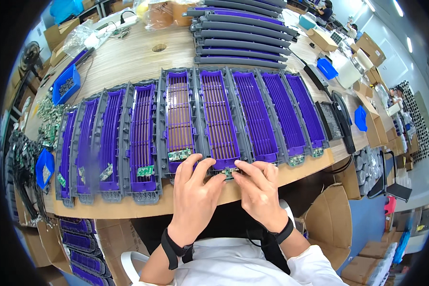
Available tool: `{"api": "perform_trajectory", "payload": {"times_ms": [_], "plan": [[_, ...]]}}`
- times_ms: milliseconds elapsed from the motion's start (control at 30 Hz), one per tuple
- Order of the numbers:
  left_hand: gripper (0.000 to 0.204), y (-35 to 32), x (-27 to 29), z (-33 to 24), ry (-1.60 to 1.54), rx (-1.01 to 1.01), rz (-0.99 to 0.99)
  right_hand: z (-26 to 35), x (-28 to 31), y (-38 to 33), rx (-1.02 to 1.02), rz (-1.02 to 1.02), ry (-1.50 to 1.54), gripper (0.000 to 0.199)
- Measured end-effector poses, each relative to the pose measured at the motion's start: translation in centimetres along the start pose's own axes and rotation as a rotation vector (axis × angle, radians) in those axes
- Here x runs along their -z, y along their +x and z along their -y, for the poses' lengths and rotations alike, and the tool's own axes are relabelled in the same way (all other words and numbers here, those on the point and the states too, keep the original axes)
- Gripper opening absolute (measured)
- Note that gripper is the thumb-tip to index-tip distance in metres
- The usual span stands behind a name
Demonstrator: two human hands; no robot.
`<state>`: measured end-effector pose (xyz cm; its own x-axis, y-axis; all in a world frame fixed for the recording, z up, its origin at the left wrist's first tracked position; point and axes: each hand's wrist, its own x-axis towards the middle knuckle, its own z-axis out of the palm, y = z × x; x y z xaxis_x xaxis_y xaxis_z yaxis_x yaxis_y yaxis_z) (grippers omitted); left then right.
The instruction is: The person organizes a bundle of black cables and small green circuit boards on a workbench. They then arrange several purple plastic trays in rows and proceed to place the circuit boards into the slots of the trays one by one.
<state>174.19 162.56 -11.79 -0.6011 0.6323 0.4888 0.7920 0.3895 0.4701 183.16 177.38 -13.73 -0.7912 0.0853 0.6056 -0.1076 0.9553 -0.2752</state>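
A small green circuit board [228,172] sits at the near end of a grey and purple slatted panel [219,119]. My left hand [194,193] grips its left side between thumb and fingers. From the right, my right hand [261,191] pinches the other side, and the fingertips partly cover the board. The panel stands in a row of several alike, side by side. Another green board [180,155] lies across the lower slats of the panel to the left, close to my left fingers. A loose board [146,170] rests on the panel beyond that one.
More grey and purple panels [243,43] are stacked at the back. Blue bins [66,85] and a heap of small boards [52,112] lie at the left. A black handheld tool [341,119] and a blue tray [361,118] are at the right. Cardboard [176,206] lines the table's near edge.
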Motion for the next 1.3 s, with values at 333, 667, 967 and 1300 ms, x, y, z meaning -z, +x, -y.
{"api": "perform_trajectory", "payload": {"times_ms": [333, 667, 967, 1300], "plan": [[0.023, -1.4, 1.0, -1.4, 0.052, 0.026, -0.059, 2.0, 5.0, 1.1, -0.055, -0.085, 0.431, 0.028], [0.026, -3.1, 5.5, 1.1, 0.286, 0.224, -0.149, 9.8, 15.6, 2.8, 0.077, -0.075, 1.469, 0.022], [0.022, -0.9, 4.4, 2.6, 0.291, 0.14, -0.066, 10.5, 13.8, 3.3, 0.063, -0.21, 1.45, 0.014], [0.031, -0.2, 3.0, 3.2, 0.398, 0.106, 0.066, 11.0, 13.3, 3.7, 0.065, -0.293, 1.405, 0.009]]}}
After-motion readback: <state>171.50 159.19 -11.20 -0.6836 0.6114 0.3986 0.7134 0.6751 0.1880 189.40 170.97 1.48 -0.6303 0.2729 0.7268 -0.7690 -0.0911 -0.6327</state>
